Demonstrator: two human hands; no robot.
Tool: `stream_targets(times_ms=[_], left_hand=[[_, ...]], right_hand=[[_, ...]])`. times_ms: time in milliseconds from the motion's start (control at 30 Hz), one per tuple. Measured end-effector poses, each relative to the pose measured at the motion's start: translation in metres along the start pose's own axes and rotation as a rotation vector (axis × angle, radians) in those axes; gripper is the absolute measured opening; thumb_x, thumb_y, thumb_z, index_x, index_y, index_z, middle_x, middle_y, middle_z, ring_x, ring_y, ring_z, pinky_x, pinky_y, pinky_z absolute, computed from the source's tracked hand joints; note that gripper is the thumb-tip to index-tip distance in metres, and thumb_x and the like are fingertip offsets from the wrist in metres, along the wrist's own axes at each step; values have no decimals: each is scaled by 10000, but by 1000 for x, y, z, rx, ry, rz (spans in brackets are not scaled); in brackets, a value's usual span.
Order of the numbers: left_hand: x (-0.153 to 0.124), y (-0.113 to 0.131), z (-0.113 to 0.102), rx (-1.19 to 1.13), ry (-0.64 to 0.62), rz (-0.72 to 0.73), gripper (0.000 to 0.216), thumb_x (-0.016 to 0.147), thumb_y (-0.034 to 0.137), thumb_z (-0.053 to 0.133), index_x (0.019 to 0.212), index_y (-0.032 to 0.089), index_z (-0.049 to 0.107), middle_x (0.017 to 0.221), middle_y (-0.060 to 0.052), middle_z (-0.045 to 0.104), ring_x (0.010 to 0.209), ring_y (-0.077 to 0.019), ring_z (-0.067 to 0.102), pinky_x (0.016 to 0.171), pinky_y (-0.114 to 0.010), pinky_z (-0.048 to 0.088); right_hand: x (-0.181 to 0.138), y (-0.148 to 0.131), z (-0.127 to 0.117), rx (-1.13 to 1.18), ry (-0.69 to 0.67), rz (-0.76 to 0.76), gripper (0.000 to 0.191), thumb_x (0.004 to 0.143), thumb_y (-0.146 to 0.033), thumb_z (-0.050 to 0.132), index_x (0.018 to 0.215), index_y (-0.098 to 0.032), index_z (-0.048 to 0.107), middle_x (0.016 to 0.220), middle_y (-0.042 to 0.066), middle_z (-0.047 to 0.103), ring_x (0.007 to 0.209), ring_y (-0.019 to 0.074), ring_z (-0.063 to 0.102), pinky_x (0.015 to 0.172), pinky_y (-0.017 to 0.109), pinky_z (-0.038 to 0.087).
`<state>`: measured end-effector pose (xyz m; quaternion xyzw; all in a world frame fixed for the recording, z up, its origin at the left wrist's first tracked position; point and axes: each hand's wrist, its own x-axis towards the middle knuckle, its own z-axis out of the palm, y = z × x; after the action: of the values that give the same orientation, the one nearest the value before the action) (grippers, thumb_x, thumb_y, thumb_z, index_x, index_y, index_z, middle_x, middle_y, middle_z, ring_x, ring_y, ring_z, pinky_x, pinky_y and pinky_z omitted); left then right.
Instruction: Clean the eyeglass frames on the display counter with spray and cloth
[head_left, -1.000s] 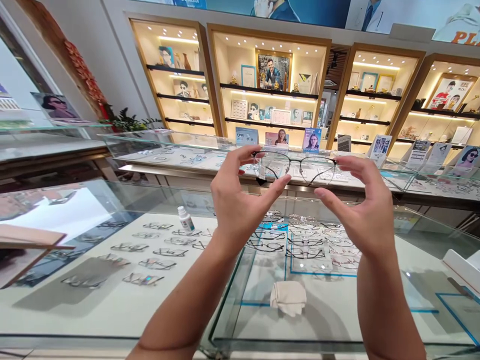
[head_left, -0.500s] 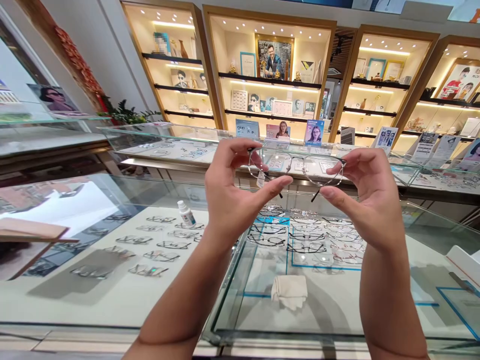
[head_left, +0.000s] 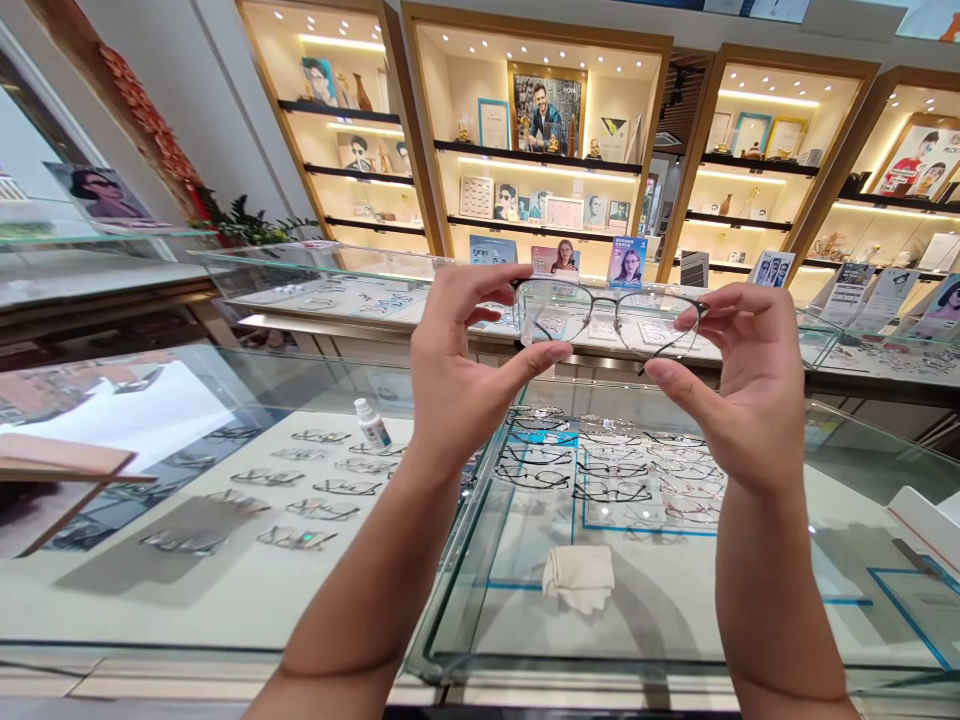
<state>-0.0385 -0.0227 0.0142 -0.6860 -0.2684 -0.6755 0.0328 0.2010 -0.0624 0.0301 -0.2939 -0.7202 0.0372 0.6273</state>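
Observation:
I hold a pair of thin dark-rimmed glasses [head_left: 611, 318] up at chest height over a glass counter [head_left: 525, 640]. My left hand [head_left: 465, 370] pinches the left end of the frame between thumb and fingers. My right hand [head_left: 739, 385] pinches the right end the same way. The lenses face away from me and a small tag hangs near the left lens. Below my hands, inside the counter, lie rows of several other glasses [head_left: 607, 465].
A folded white cloth [head_left: 579, 577] lies on the counter's glass top in front of me. A small white bottle [head_left: 371, 424] stands inside the case to the left. Another glass counter [head_left: 337, 280] and lit wall shelves [head_left: 540, 160] with pictures stand beyond.
Both hands have tilted the glasses and raised them slightly, and the right end has moved a little to the right. The view has dipped a bit.

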Motion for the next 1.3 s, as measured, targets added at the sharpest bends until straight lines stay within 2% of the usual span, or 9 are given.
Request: stream_targets(times_ms=[300, 567, 700, 1067, 1300], left_hand=[[-2, 1, 5, -131, 64, -65, 578, 732, 562, 926, 1235, 360, 725, 1161, -40, 707, 1035, -229, 684, 837, -384, 593], [-2, -4, 5, -117, 73, -39, 588, 753, 570, 910, 1259, 356, 701, 1168, -42, 731, 1083, -247, 703, 821, -392, 599], [-3, -2, 4, -72, 76, -3, 592, 761, 570, 904, 1269, 354, 690, 1178, -47, 712, 1091, -255, 703, 824, -395, 586], [-4, 9, 5, 145, 202, 166, 610, 761, 629, 868, 1266, 356, 663, 1132, -55, 674, 1048, -287, 665, 814, -455, 560], [-5, 10, 5, 159, 196, 128, 566, 796, 646, 829, 1260, 364, 673, 1088, -50, 691, 1005, -285, 662, 816, -472, 547]], right_hand=[[1, 0, 2, 5, 72, -54, 468, 810, -379, 850, 1210, -327, 614, 1183, 22, 642, 1107, 237, 650, 1066, 487, 548], [1, 3, 2, -16, 88, -47, 445, 846, -397, 820, 1238, -328, 621, 1230, 31, 663, 1178, 251, 658, 1106, 509, 545], [0, 6, 2, -26, 83, -32, 457, 861, -423, 810, 1267, -334, 618, 1276, 31, 670, 1233, 256, 653, 1142, 520, 535], [1, 10, 2, -34, 56, 6, 421, 917, -463, 757, 1309, -341, 665, 1354, 46, 697, 1263, 280, 660, 1163, 583, 526], [1, 10, 1, -42, 58, -13, 415, 925, -456, 749, 1317, -351, 668, 1323, 46, 695, 1276, 290, 655, 1168, 590, 521]])
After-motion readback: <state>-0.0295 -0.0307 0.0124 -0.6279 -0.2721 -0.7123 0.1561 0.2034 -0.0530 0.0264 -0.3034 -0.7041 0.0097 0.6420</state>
